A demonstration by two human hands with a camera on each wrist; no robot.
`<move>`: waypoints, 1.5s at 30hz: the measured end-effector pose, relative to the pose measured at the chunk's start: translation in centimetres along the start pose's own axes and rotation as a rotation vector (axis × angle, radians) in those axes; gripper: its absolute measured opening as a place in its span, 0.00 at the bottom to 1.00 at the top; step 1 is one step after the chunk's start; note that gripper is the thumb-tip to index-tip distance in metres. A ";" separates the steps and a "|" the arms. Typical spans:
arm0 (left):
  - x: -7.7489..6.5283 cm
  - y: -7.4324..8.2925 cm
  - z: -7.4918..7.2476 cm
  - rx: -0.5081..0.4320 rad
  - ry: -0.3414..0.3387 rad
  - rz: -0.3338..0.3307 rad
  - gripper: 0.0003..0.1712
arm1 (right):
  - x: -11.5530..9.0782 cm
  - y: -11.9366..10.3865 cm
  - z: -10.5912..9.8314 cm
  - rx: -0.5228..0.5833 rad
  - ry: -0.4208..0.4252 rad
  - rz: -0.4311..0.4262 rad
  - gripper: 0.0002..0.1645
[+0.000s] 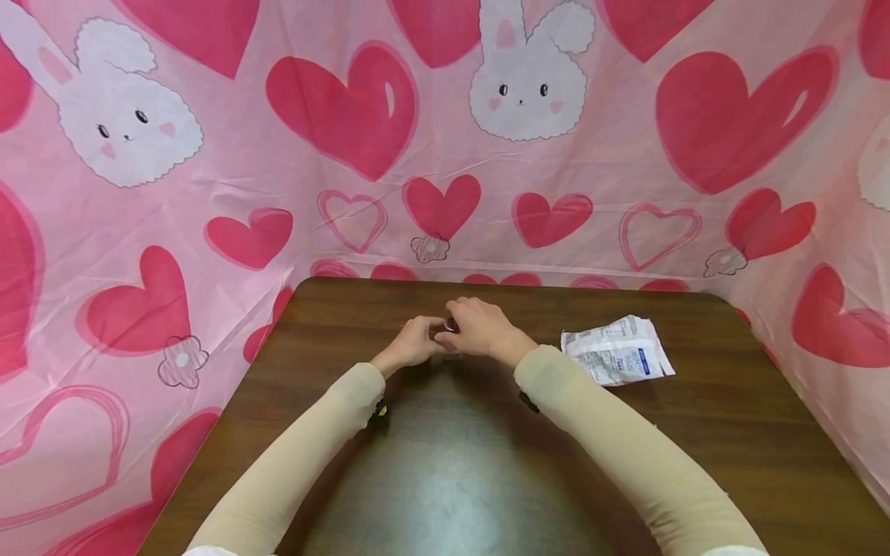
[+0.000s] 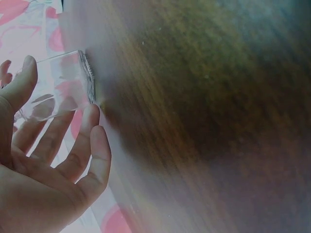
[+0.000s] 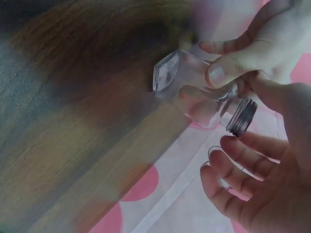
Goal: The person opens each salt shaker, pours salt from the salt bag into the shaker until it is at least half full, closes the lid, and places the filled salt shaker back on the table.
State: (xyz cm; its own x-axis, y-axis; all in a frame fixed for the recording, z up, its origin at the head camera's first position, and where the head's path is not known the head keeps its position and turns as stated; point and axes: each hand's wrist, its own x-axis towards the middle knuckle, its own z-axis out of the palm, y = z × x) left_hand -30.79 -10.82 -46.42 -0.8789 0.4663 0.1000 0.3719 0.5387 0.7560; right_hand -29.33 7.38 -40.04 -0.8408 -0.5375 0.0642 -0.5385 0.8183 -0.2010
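Note:
My left hand point(image 1: 412, 344) holds a clear, square-sided bottle point(image 3: 189, 75) by its body, thumb on one side and fingers on the other. The bottle tilts, its flat base close to the tabletop, and looks see-through with nothing coloured inside. At its neck is a dark ridged cap point(image 3: 243, 118). My right hand point(image 1: 483, 328) has its thumb and fingers around this cap, the other fingers fanned out below it in the right wrist view. A thin dark curved line point(image 3: 202, 171) shows beside those fingertips.
A crumpled white packet point(image 1: 619, 351) with blue print lies on the brown wooden table point(image 1: 445, 463), right of the hands. Behind and at both sides hangs a pink cloth point(image 1: 431, 154) with hearts and rabbits, close against the table edges.

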 end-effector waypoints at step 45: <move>-0.1 -0.1 0.1 -0.011 -0.004 -0.009 0.21 | 0.2 -0.1 -0.2 0.046 0.025 -0.015 0.08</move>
State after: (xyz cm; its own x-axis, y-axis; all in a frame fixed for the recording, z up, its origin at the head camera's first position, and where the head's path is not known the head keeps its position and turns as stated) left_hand -30.73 -10.82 -46.61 -0.8809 0.4646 0.0907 0.3607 0.5347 0.7642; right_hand -29.46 7.26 -39.81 -0.8342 -0.5437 0.0920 -0.5482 0.7997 -0.2449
